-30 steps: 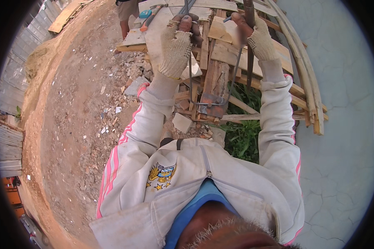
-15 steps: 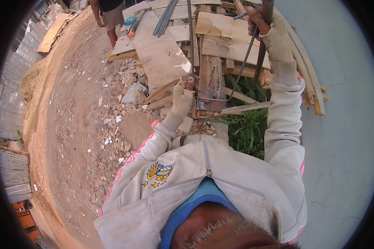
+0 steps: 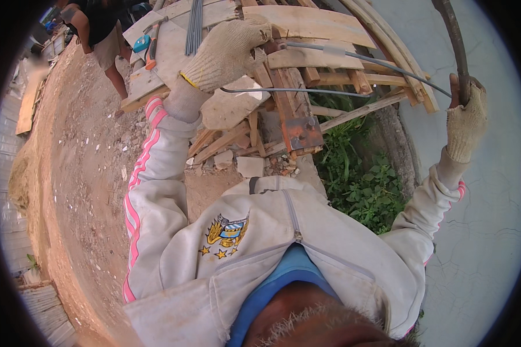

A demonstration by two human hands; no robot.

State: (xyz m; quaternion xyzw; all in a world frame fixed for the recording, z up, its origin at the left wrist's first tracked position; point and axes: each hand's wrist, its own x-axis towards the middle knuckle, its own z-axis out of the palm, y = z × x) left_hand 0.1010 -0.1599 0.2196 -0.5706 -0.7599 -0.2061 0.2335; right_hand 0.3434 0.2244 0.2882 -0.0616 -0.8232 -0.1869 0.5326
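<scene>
Fingers of the left hand (image 3: 234,47) hold the bent rod (image 3: 307,90), presumably to steady it; the right hand's (image 3: 468,120), farther right, wrap a dark bar (image 3: 456,43).

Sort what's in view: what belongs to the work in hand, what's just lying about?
In the work:
bent rod, in the left hand
dark bar, in the right hand
likely the metal plate and straight rods

Lying about:
hammer
teal tape measure

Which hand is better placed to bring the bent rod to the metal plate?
Probably the left hand: it holds the bent rod and appears nearer the metal plate. The right hand is farther out, gripping a dark bar.
</scene>
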